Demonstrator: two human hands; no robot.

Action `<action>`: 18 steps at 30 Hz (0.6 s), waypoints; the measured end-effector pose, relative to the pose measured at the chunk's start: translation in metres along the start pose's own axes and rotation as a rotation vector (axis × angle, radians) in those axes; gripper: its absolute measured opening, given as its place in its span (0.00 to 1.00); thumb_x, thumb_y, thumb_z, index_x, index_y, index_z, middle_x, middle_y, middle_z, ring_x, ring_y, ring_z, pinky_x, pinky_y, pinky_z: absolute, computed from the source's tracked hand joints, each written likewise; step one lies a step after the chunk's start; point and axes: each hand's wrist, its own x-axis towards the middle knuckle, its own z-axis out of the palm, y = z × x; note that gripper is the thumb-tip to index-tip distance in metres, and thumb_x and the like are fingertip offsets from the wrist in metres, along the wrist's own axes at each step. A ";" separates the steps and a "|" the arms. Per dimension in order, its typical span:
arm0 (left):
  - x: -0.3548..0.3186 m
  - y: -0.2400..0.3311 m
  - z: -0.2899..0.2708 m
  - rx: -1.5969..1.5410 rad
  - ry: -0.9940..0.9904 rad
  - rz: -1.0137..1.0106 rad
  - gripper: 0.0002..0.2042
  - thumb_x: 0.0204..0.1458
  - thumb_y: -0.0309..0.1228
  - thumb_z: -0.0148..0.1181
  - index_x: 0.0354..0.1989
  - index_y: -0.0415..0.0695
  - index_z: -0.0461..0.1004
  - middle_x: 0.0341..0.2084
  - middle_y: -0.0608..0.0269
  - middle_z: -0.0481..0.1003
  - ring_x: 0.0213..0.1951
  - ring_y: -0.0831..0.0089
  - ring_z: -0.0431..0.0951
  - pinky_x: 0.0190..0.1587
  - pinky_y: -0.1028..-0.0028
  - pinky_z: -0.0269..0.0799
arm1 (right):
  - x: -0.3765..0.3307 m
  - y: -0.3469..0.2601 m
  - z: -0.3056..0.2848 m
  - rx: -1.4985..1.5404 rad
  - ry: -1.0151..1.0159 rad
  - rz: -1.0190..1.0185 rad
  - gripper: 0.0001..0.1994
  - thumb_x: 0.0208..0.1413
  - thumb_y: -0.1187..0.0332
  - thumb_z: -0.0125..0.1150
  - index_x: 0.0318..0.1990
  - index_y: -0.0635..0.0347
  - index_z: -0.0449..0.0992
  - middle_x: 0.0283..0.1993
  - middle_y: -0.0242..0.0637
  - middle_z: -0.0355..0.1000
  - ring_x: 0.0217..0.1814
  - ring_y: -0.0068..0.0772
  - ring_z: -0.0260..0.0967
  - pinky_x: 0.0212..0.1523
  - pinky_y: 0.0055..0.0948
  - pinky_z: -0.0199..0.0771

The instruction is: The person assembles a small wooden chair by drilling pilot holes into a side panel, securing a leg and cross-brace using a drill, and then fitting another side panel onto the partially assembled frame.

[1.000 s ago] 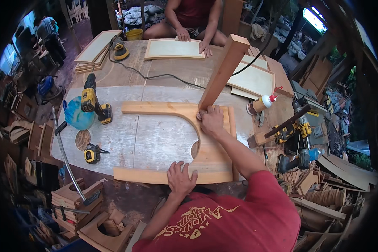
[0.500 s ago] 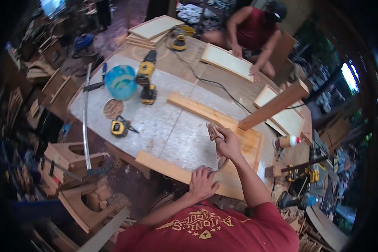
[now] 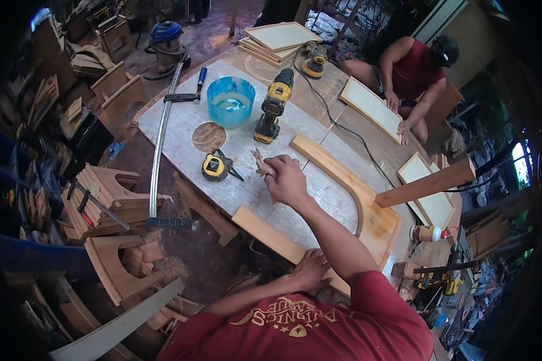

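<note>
My right hand (image 3: 288,178) is closed on a crumpled brownish rag (image 3: 263,165), held over the pale tabletop near the yellow-and-black tape measure (image 3: 216,165). Below it, my left hand (image 3: 311,268) lies on the near arm of a U-shaped wooden frame (image 3: 379,231); its fingers look stretched along the wood, partly beside my right forearm. An upright wooden post (image 3: 427,182) rises from the frame's curved end. A cordless drill (image 3: 276,103) stands beyond my right hand, beside a blue translucent tub (image 3: 230,102) with whitish liquid in it.
A long bar clamp (image 3: 161,144) grips the table's left edge. A sander (image 3: 314,60) with its cable lies at the back near stacked panels (image 3: 282,36). A co-worker (image 3: 412,84) handles a framed panel (image 3: 370,108) across the table. A glue bottle (image 3: 428,233) lies right.
My right hand has moved left with the rag, from inside the frame towards the tape measure. My left hand stays on the frame's near arm. The view has shifted left.
</note>
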 end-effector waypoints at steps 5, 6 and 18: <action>0.004 0.001 -0.008 -0.058 -0.013 0.002 0.33 0.47 0.42 0.71 0.62 0.42 0.72 0.58 0.45 0.73 0.65 0.48 0.67 0.66 0.49 0.59 | 0.017 -0.008 0.012 -0.162 0.114 -0.079 0.32 0.49 0.60 0.70 0.65 0.54 0.75 0.66 0.50 0.68 0.66 0.58 0.63 0.65 0.51 0.70; 0.005 0.001 -0.009 -0.061 0.011 0.018 0.33 0.47 0.43 0.70 0.61 0.42 0.73 0.59 0.46 0.73 0.65 0.49 0.67 0.66 0.49 0.59 | 0.014 -0.007 0.012 -0.194 0.081 -0.115 0.39 0.47 0.59 0.71 0.69 0.58 0.69 0.67 0.55 0.65 0.68 0.60 0.61 0.69 0.54 0.64; 0.011 0.003 0.007 0.380 -0.230 0.142 0.43 0.41 0.45 0.78 0.65 0.39 0.68 0.61 0.51 0.68 0.62 0.56 0.67 0.64 0.51 0.57 | -0.291 0.111 -0.038 0.030 0.628 0.326 0.23 0.51 0.70 0.66 0.57 0.65 0.78 0.54 0.52 0.74 0.59 0.55 0.68 0.61 0.49 0.67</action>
